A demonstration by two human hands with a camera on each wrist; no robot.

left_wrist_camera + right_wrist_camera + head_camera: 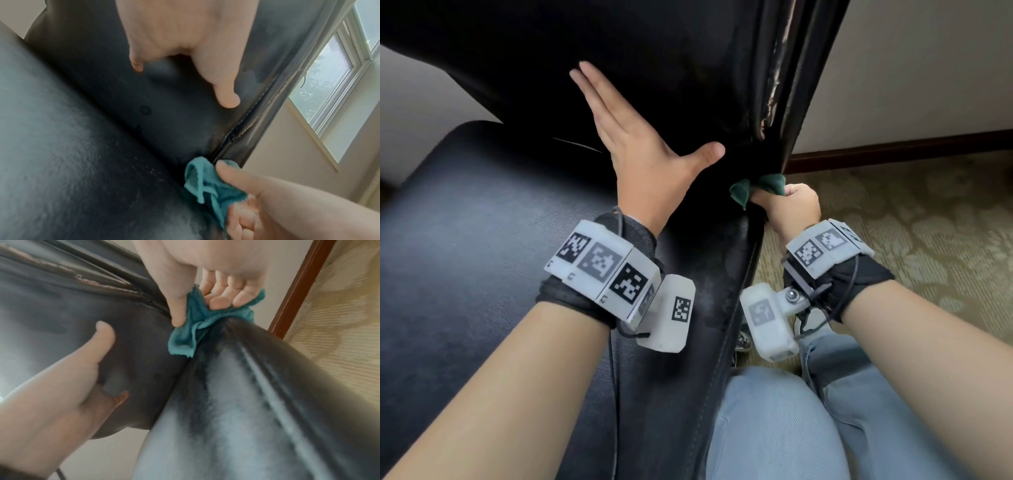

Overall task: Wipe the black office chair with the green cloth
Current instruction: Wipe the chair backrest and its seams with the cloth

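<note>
Where the backrest meets the seat, the black office chair (482, 257) fills the head view from nine o'clock up to twelve, its side seam (774, 85) cracked and peeling at one o'clock. The left hand (640, 150) lies flat on the backrest, fingers straight, bracing it. At three o'clock of that hand, the right hand (787, 205) clutches the bunched green cloth (743, 192), which is pushed into the crease at the seat's corner. Rubbing hard upward there could snag the cloth on the flaking seam and tear more away.
</note>
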